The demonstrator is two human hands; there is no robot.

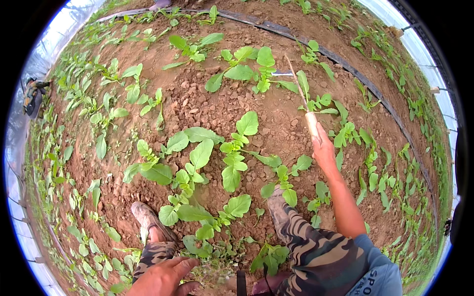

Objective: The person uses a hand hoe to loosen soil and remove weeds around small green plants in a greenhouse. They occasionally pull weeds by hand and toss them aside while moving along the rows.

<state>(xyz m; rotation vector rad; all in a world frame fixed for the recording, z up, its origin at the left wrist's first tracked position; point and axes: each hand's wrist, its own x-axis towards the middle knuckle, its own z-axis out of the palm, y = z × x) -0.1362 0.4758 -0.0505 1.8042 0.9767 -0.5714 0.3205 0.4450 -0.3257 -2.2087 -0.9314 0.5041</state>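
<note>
My right hand (321, 146) grips the pale handle of a small hand hoe (311, 122). Its thin, rusty neck reaches away from me over the soil. A flat metal blade (282, 73) shows at its far end, partly behind the leaves of a young leafy plant (264, 68). Low in the view, my left hand (166, 275) hangs in front of my left leg, thumb and fingers apart, with nothing visible in it. Broad-leaved seedlings (233, 162) stand in the crumbly brown soil (207, 100) between my feet and the hoe.
My left shoe (150, 220) and right shoe (276, 207) stand among the plants. A dark drip hose (355, 70) curves across the bed. Denser seedlings (85, 96) grow at left. Clear plastic sheeting (426, 48) borders the plot. Another person's shoe (161, 3) shows at the top.
</note>
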